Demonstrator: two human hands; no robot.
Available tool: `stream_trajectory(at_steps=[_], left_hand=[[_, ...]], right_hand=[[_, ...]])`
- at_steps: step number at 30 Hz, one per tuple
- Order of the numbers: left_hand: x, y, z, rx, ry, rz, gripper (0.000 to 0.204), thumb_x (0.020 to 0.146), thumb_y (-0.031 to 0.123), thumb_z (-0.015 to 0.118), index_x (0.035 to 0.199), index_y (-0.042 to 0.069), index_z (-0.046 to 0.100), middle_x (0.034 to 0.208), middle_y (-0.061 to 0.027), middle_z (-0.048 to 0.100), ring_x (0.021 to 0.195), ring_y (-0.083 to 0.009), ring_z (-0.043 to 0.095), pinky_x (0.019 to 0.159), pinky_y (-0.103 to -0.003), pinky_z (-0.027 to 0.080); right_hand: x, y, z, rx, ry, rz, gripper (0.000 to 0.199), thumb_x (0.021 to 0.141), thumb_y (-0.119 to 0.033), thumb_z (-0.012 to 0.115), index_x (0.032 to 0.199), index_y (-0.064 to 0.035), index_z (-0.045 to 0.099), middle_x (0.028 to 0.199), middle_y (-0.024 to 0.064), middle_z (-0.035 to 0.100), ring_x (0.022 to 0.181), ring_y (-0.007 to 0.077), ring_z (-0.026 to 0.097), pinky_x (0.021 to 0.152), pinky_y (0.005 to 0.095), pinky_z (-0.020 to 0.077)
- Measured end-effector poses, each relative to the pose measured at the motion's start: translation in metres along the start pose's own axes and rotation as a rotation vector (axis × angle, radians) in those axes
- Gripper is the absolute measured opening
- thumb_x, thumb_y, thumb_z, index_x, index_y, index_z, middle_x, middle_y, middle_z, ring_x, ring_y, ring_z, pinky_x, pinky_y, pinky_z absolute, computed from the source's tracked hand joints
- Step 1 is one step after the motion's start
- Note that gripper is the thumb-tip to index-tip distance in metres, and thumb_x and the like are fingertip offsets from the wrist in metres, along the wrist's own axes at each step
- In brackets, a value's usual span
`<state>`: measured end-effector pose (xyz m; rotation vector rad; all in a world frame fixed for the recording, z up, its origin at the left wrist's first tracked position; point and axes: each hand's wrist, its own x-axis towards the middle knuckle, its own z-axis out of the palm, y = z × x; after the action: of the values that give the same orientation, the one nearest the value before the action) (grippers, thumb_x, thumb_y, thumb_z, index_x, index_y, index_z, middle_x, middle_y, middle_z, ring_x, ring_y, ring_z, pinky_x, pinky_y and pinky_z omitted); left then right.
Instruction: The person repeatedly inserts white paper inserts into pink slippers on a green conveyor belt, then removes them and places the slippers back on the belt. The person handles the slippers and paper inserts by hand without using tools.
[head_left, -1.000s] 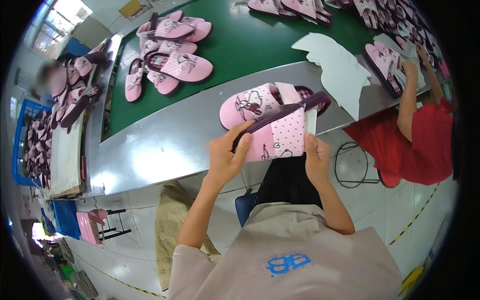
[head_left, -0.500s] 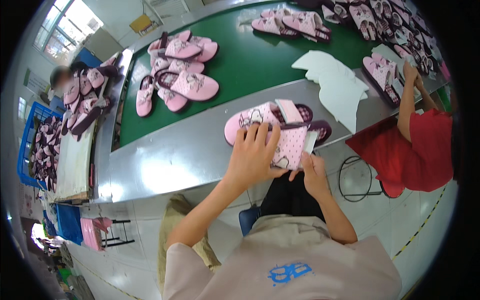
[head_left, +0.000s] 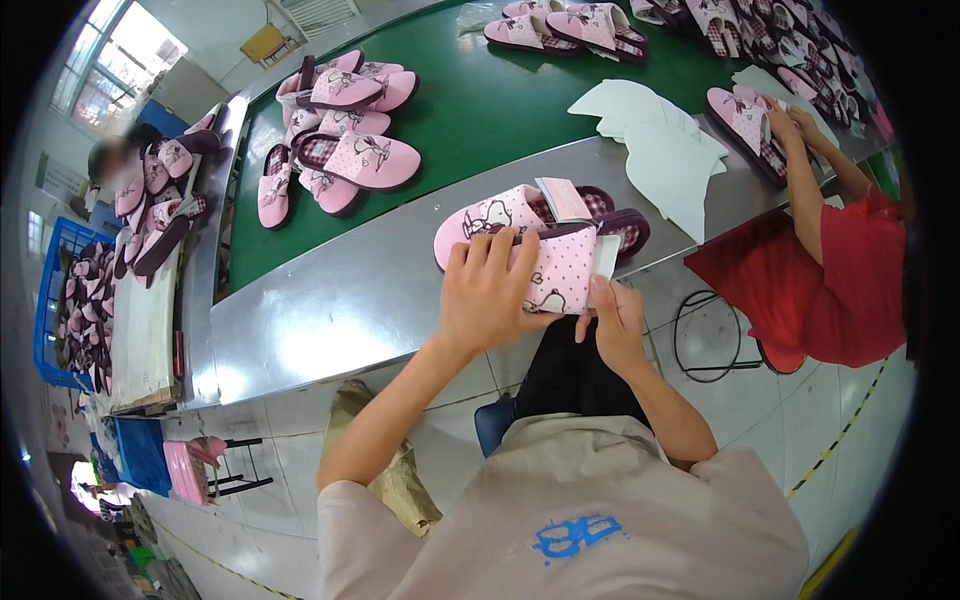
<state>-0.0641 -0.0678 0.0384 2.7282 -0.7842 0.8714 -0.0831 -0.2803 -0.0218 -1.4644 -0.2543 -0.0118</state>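
A pair of pink slippers with dark soles and checked lining lies at the near edge of the metal table. My left hand (head_left: 490, 290) is closed over the near slipper (head_left: 565, 268), fingers on top and thumb at its near side. At that slipper's opening, my right hand (head_left: 620, 325) pinches a white sheet (head_left: 605, 257) that goes partly inside the upper; its inner end is hidden. Beside it, the far slipper (head_left: 480, 218) carries a pink and white card tag (head_left: 565, 199) standing at its opening.
White cut sheets (head_left: 665, 160) lie to the right. Slippers are heaped on the green belt (head_left: 450, 110), with another pair (head_left: 568, 27) beyond. At right, a co-worker in red (head_left: 840, 280) handles another pair (head_left: 745, 130). A blue crate (head_left: 48, 310) of slippers stands left.
The whole view has shifted slightly. My hands keep their hold on the near slipper and the white sheet. The co-worker's hands have moved left, onto their slippers.
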Motion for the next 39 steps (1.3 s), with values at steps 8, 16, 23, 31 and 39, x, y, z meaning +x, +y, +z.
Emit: stream_trajectory(at_steps=[8,16,23,31,39], left_hand=[[-0.008,-0.009,0.009,0.018,0.07,0.029,0.094,0.05,0.056,0.094,0.124,0.005,0.067,0.113,-0.0091,0.068,0.091,-0.0271,0.063,0.076,-0.039,0.047],[-0.008,-0.01,0.01,-0.008,0.052,0.012,0.094,0.055,0.053,0.095,0.127,0.0,0.067,0.114,-0.013,0.069,0.098,-0.0307,0.067,0.08,-0.042,0.051],[-0.02,-0.027,0.016,-0.092,0.112,-0.124,0.094,0.055,0.044,0.098,0.13,0.001,0.062,0.113,-0.0131,0.069,0.097,-0.0314,0.066,0.08,-0.042,0.053],[-0.019,-0.017,0.009,-0.031,0.102,-0.049,0.099,0.057,0.051,0.096,0.135,0.0,0.062,0.119,-0.0153,0.069,0.101,-0.0329,0.066,0.085,-0.044,0.053],[-0.022,-0.021,0.007,-0.147,0.154,-0.006,0.069,0.082,0.048,0.078,0.13,0.0,0.067,0.121,-0.0169,0.071,0.102,-0.0342,0.068,0.086,-0.045,0.053]], right_hand=[[0.008,-0.012,0.005,-0.182,0.053,-0.192,0.053,0.114,-0.032,0.051,0.081,0.0054,0.067,0.063,0.0075,0.065,0.049,0.0153,0.065,0.045,0.0289,0.0469],[0.01,-0.021,0.006,-0.166,0.066,-0.134,0.051,0.114,-0.032,0.05,0.084,0.0042,0.07,0.065,0.0071,0.067,0.052,0.0157,0.067,0.048,0.0285,0.0492],[0.027,-0.045,-0.053,0.002,0.375,-0.181,0.052,0.114,-0.036,0.054,0.089,0.0066,0.071,0.076,0.01,0.074,0.053,0.0124,0.065,0.051,0.0265,0.0489],[0.02,-0.044,-0.071,-0.29,0.309,-0.294,0.043,0.111,-0.035,0.061,0.104,0.0044,0.076,0.084,0.0045,0.075,0.078,0.0082,0.064,0.072,0.0265,0.0509],[0.015,-0.033,-0.056,-0.207,0.143,0.043,0.043,0.105,-0.038,0.07,0.106,0.0045,0.077,0.095,0.0016,0.075,0.088,0.0073,0.064,0.079,0.0273,0.0516]])
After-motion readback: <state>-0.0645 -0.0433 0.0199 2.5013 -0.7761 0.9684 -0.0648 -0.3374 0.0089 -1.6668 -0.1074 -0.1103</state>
